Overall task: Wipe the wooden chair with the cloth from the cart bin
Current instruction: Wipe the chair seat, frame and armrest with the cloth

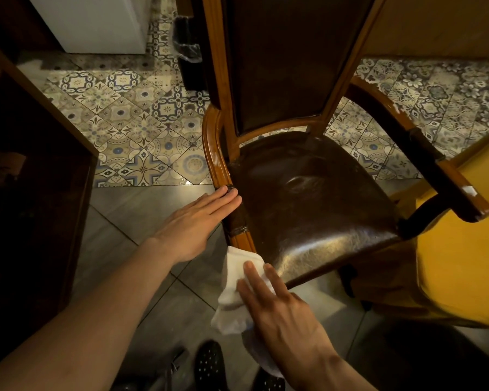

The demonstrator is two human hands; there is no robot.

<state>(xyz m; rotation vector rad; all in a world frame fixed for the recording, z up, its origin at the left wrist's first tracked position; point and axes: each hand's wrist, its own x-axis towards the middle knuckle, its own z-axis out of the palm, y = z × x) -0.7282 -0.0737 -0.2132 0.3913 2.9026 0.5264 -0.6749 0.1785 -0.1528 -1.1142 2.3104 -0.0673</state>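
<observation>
The wooden chair (pixel 215 142) fills the middle of the view, with a dark leather seat, a tall padded back and two curved armrests. My left hand (pixel 198 221) lies flat, fingers together, against the padded part of the left armrest. A white cloth (pixel 235 292) is pressed to the front end of that armrest, at the seat's front left corner. My right hand (pixel 283 311) covers the cloth with spread fingers and holds it there. Part of the cloth hangs down below my right hand.
A yellow table (pixel 463 249) stands at the right, touching the chair's right armrest (pixel 446 182). Dark wooden furniture (pixel 34 170) stands at the left. A black bin with a liner (pixel 188 52) sits behind the chair on the patterned tile floor. My shoes (pixel 209 365) show below.
</observation>
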